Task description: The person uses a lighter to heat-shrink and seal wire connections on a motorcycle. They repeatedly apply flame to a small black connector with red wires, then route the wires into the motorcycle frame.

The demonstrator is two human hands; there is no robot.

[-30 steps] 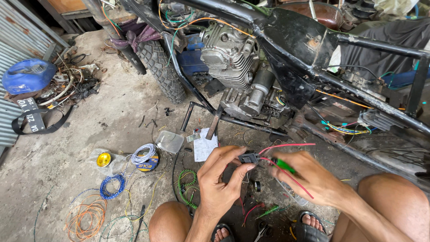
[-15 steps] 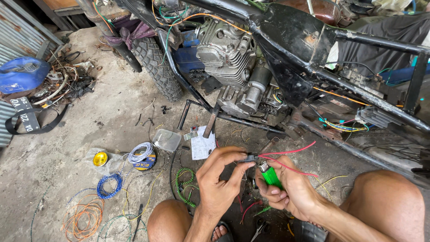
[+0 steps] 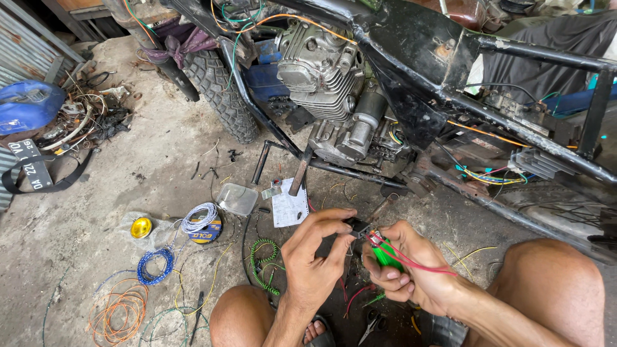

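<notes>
My left hand (image 3: pixel 316 256) pinches a small black connector (image 3: pixel 357 225) between thumb and fingertips. My right hand (image 3: pixel 403 265) grips a green lighter (image 3: pixel 387 256) and holds thin red wires (image 3: pixel 411 259) that run from the connector across its palm. Both hands meet low in the view, above my bare knees (image 3: pixel 239 315). The stripped motorcycle engine (image 3: pixel 326 72) and black frame (image 3: pixel 450 77) stand just beyond the hands.
On the concrete floor to the left lie coils of wire: green (image 3: pixel 262 257), blue (image 3: pixel 155 265), orange (image 3: pixel 119 315) and a white one on a spool (image 3: pixel 200 222). A yellow lens (image 3: pixel 141 227), a clear plastic box (image 3: pixel 236 198), a paper sheet (image 3: pixel 289 208) and a blue tank (image 3: pixel 27 105) lie around. Scissors (image 3: pixel 371 324) rest by my foot.
My right hand has come in from the right with the green lighter and closed up against my left hand at the connector. The red wires have bunched between the hands.
</notes>
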